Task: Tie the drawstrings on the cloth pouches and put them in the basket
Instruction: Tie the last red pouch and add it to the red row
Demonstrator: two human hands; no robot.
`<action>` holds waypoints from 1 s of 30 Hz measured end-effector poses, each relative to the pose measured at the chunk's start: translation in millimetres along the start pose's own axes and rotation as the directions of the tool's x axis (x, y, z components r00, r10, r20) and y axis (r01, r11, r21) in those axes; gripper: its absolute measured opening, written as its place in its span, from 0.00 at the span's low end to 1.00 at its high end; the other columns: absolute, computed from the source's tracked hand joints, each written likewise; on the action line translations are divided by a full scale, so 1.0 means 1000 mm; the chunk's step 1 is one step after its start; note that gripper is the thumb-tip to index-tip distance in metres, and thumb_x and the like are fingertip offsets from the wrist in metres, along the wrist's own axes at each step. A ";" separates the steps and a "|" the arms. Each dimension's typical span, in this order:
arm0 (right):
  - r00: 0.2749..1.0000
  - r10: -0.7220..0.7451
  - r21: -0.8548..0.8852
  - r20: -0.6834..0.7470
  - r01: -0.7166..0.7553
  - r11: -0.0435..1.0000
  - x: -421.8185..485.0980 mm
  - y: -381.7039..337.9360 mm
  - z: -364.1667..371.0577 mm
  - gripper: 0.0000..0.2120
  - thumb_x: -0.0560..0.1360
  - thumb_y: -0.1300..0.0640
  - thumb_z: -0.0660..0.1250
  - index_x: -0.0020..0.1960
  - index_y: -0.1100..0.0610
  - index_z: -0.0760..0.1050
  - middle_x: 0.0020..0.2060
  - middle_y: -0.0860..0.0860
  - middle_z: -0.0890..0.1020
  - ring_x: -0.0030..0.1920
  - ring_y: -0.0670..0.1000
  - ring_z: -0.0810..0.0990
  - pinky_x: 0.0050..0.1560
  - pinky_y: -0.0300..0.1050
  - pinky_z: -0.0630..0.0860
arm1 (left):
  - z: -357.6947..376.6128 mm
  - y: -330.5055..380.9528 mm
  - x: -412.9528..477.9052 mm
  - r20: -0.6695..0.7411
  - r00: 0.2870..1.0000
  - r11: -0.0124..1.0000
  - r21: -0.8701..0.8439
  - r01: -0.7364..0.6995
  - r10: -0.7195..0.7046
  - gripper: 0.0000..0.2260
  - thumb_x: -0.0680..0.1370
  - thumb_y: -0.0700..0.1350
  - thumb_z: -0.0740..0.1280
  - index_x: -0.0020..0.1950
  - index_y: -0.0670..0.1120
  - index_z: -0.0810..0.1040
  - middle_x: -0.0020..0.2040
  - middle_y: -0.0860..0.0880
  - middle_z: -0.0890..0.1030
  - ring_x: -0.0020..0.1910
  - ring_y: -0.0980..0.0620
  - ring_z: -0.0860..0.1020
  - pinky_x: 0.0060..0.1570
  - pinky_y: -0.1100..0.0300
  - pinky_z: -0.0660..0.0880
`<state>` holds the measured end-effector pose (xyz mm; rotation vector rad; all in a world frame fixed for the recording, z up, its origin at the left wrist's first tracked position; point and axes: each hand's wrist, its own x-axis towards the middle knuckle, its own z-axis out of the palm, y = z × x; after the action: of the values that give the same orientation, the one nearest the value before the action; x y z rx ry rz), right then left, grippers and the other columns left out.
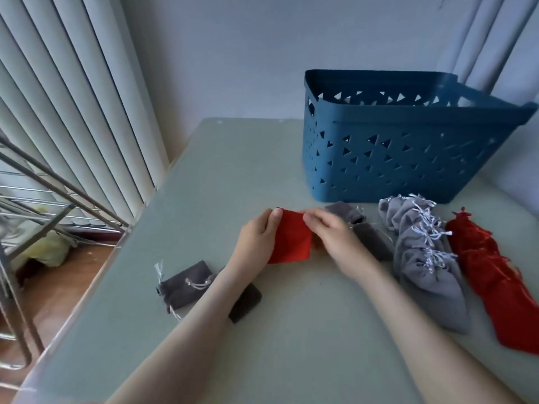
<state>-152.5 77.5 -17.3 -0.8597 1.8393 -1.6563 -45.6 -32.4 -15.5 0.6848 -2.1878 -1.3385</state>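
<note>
two bare forearms [201, 328] reach in from the near edge of the table [291, 345]. between them, mid-table, is the red pouch [291, 243], its far edge pinched by the left hand [256, 237] and the right hand [332, 237]. its cords are hidden, so find both ends, pull evenly until the mouth gathers, then knot. light grey pouches [420, 258] and more red pouches [493, 275] lie to the right, dark grey pouches [186, 284] near left. the blue basket [408, 158] stands far right.

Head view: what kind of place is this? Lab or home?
Likely a room in a home, not a lab: vertical blinds on the left, a metal rack over a wooden floor, and a plain table bearing a blue plastic basket.
</note>
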 end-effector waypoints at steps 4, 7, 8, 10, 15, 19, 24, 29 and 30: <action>0.997 0.061 0.168 0.049 -0.069 0.983 0.009 0.003 -0.005 0.13 0.74 0.49 0.64 0.54 0.55 0.78 0.46 0.53 0.82 0.46 0.51 0.78 0.48 0.44 0.73 | 0.004 -0.008 0.008 -0.078 0.996 0.999 0.006 0.044 -0.043 0.19 0.82 0.51 0.55 0.41 0.37 0.68 0.32 0.50 0.67 0.31 0.53 0.64 0.34 0.57 0.61; 0.999 0.042 0.134 0.034 -0.046 0.990 0.015 0.005 -0.003 0.06 0.77 0.58 0.64 0.52 0.53 0.77 0.46 0.51 0.82 0.46 0.48 0.79 0.50 0.42 0.74 | 0.007 -0.010 0.009 -0.099 0.994 0.998 -0.021 0.051 -0.053 0.21 0.82 0.53 0.54 0.42 0.35 0.70 0.33 0.49 0.68 0.33 0.53 0.65 0.36 0.57 0.62; 0.999 0.027 0.100 0.036 -0.030 0.995 0.015 0.007 -0.002 0.06 0.78 0.60 0.64 0.51 0.52 0.77 0.46 0.51 0.83 0.47 0.48 0.80 0.51 0.42 0.74 | 0.008 -0.010 0.009 -0.106 0.992 0.998 -0.023 0.062 -0.064 0.21 0.82 0.53 0.54 0.41 0.36 0.70 0.33 0.49 0.69 0.33 0.53 0.66 0.36 0.56 0.63; 0.999 -0.008 0.020 0.041 0.007 1.000 0.016 0.008 0.000 0.09 0.78 0.63 0.63 0.49 0.51 0.78 0.47 0.51 0.83 0.48 0.48 0.80 0.53 0.42 0.75 | 0.008 -0.010 0.011 -0.140 0.986 0.995 -0.037 0.090 -0.094 0.21 0.82 0.53 0.54 0.35 0.41 0.66 0.31 0.50 0.66 0.31 0.52 0.64 0.35 0.56 0.61; 0.998 -0.058 0.001 0.004 0.058 0.998 0.018 0.006 -0.002 0.11 0.79 0.66 0.59 0.50 0.53 0.77 0.44 0.48 0.81 0.44 0.41 0.78 0.47 0.31 0.72 | 0.005 -0.011 0.012 -0.176 0.973 0.987 -0.087 0.137 -0.150 0.21 0.82 0.52 0.55 0.32 0.43 0.65 0.25 0.50 0.68 0.23 0.53 0.67 0.31 0.59 0.65; 0.992 -0.038 0.029 -0.122 0.042 0.999 0.016 0.007 -0.007 0.14 0.81 0.64 0.55 0.46 0.55 0.78 0.33 0.51 0.79 0.30 0.44 0.75 0.30 0.34 0.67 | 0.000 -0.011 0.014 -0.215 0.949 0.967 -0.164 0.196 -0.229 0.22 0.82 0.50 0.56 0.29 0.44 0.65 0.25 0.52 0.70 0.23 0.56 0.67 0.30 0.59 0.64; 0.954 -0.010 -0.028 -0.300 0.001 1.000 0.017 0.011 -0.012 0.16 0.81 0.64 0.55 0.38 0.57 0.73 0.29 0.53 0.76 0.25 0.42 0.71 0.26 0.31 0.65 | -0.007 -0.005 0.018 0.030 0.968 0.706 -0.679 0.203 -0.250 0.21 0.82 0.48 0.56 0.29 0.46 0.64 0.45 0.48 0.83 0.31 0.56 0.72 0.35 0.63 0.70; 0.946 -0.078 -0.066 -0.315 0.060 0.996 0.015 0.008 -0.012 0.13 0.81 0.63 0.56 0.40 0.55 0.74 0.30 0.52 0.77 0.29 0.43 0.74 0.32 0.34 0.68 | -0.010 0.003 0.012 0.219 0.964 0.413 -0.872 0.262 -0.148 0.17 0.81 0.50 0.56 0.36 0.44 0.69 0.37 0.48 0.80 0.28 0.57 0.69 0.27 0.68 0.69; 0.932 -0.135 -0.069 -0.337 0.119 0.991 0.013 0.005 -0.010 0.13 0.81 0.64 0.56 0.42 0.53 0.73 0.31 0.52 0.77 0.30 0.43 0.74 0.33 0.34 0.69 | -0.010 0.005 0.012 0.241 0.961 0.387 -0.880 0.276 -0.137 0.14 0.80 0.48 0.57 0.38 0.43 0.72 0.36 0.48 0.77 0.28 0.58 0.70 0.27 0.68 0.70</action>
<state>-169.6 74.7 -20.4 -0.7609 2.0975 -1.9499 -49.2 -44.6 -5.5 0.4030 -1.0618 -2.4406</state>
